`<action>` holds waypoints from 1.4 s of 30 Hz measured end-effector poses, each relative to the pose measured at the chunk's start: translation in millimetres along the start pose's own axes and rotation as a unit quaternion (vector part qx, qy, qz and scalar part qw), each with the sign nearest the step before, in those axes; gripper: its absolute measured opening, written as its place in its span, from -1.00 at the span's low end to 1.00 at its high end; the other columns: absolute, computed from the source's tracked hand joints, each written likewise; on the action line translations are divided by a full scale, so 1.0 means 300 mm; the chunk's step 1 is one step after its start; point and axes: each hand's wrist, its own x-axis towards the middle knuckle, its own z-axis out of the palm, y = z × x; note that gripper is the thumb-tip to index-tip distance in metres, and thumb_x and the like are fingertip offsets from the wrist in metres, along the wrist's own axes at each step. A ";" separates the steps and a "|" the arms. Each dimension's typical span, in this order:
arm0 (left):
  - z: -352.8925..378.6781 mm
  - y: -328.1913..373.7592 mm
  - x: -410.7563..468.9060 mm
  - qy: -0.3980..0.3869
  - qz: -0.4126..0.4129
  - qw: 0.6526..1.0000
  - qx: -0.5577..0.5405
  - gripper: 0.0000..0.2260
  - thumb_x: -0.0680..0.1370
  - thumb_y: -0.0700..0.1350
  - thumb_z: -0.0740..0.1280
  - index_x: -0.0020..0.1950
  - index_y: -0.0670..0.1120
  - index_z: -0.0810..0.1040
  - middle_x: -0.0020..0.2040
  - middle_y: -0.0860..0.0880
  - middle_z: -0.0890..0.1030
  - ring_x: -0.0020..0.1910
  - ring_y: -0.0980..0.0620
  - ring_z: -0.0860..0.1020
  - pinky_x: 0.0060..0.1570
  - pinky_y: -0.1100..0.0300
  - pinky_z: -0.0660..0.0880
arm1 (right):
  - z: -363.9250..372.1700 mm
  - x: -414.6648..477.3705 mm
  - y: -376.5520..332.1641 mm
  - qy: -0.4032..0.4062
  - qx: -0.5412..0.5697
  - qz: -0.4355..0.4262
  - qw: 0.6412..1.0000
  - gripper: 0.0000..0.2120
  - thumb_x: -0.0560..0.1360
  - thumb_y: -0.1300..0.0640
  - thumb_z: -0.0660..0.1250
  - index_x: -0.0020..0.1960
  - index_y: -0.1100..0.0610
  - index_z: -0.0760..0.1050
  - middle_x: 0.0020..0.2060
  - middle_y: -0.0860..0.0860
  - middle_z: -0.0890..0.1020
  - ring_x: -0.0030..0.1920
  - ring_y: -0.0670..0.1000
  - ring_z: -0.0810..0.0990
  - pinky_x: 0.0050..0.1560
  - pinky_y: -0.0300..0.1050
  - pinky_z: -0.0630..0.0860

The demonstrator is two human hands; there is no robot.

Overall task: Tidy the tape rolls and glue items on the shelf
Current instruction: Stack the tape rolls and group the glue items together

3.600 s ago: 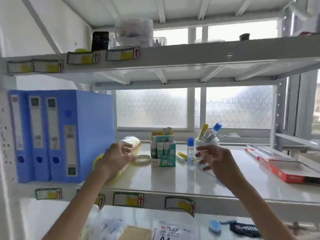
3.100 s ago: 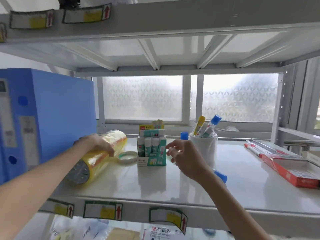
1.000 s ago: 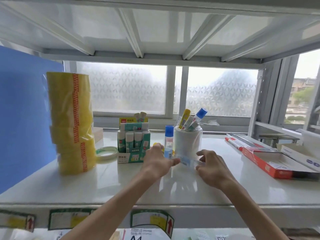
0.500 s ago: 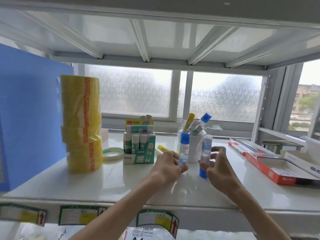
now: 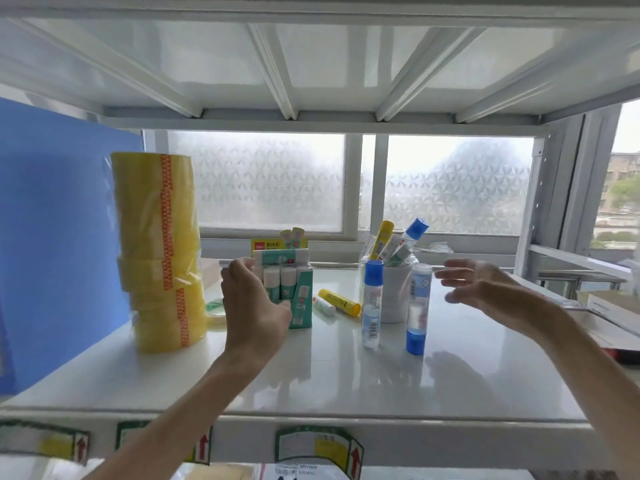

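Observation:
A tall wrapped stack of yellow tape rolls stands upright at the shelf's left. A single clear tape roll lies flat behind it. My left hand wraps around the left side of the teal glue stick box. Two liquid glue bottles stand side by side: one cap up, one cap down. My right hand hovers open just right of them, touching nothing. A yellow glue stick and a small white one lie flat behind. A white cup holds several glue sticks.
Blue binders fill the left end of the white shelf. A red and white open box lies at the right. Frosted windows close the back. Labels hang on the shelf's front edge, with another shelf below.
Both hands have let go of the two glue bottles, which now stand alone. My left hand moved left onto the glue stick box. My right hand drew back to the right, open.

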 end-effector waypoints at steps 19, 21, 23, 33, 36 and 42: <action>0.043 -0.068 0.047 -0.107 -0.192 0.975 -0.037 -0.34 0.31 -0.18 0.61 0.28 -0.21 0.34 0.18 -0.18 0.52 0.12 -0.14 0.51 -0.03 0.11 0.51 | 0.109 0.202 0.100 0.057 -0.080 -0.112 0.989 -0.77 0.33 0.10 0.56 -0.08 -0.02 0.57 -0.17 -0.03 0.65 -0.17 -0.13 0.64 -0.27 -0.34 0.51; 0.027 -0.034 0.000 -0.027 -0.124 0.992 -0.022 -0.30 0.28 -0.22 0.63 0.26 -0.19 0.28 0.20 -0.20 0.40 0.19 -0.16 0.43 0.13 0.03 0.48 | 0.060 0.176 0.119 0.082 -0.081 -0.105 0.988 -0.74 0.26 0.06 0.60 -0.10 0.00 0.62 -0.24 -0.07 0.69 -0.25 -0.21 0.64 -0.33 -0.37 0.51; 0.020 0.016 -0.055 0.012 -0.031 0.999 -0.028 -0.41 0.31 -0.27 0.59 0.19 -0.14 0.32 0.13 -0.12 0.40 0.12 -0.10 0.43 0.14 0.05 0.49 | 0.009 0.143 0.134 0.105 -0.075 -0.099 0.987 -0.68 0.20 0.11 0.64 -0.10 -0.04 0.64 -0.26 -0.12 0.71 -0.25 -0.22 0.63 -0.32 -0.39 0.51; 0.145 0.209 -0.134 -0.333 -0.012 0.940 -0.072 -0.45 0.33 -0.04 0.60 0.24 -0.07 0.47 0.04 -0.01 0.61 -0.06 0.09 0.58 -0.13 0.26 0.53 | -0.046 -0.018 0.094 0.245 -0.212 0.042 0.945 -0.07 0.15 -0.05 0.65 0.32 0.30 0.28 0.20 0.18 0.44 0.24 0.19 0.42 0.19 0.04 0.40; 0.190 0.220 -0.144 -0.307 -0.001 0.949 -0.066 -0.60 0.41 -0.06 0.54 0.20 -0.06 0.52 0.04 -0.05 0.63 -0.05 0.01 0.62 0.01 0.09 0.58 | 0.063 -0.132 0.067 0.270 -0.250 -0.046 0.929 -0.21 0.21 -0.01 0.61 0.26 0.09 0.23 0.11 0.07 0.33 0.13 0.07 0.37 0.08 -0.09 0.42; 0.261 0.237 -0.162 -0.278 -0.006 0.958 -0.074 -0.78 0.46 -0.12 0.49 0.05 -0.08 0.56 -0.12 -0.09 0.65 -0.07 -0.08 0.63 0.00 0.03 0.57 | 0.285 -0.128 0.047 0.139 -0.175 -0.080 0.971 -0.78 0.37 0.09 0.53 -0.02 0.05 0.58 -0.17 -0.04 0.65 -0.19 -0.09 0.62 -0.21 -0.21 0.58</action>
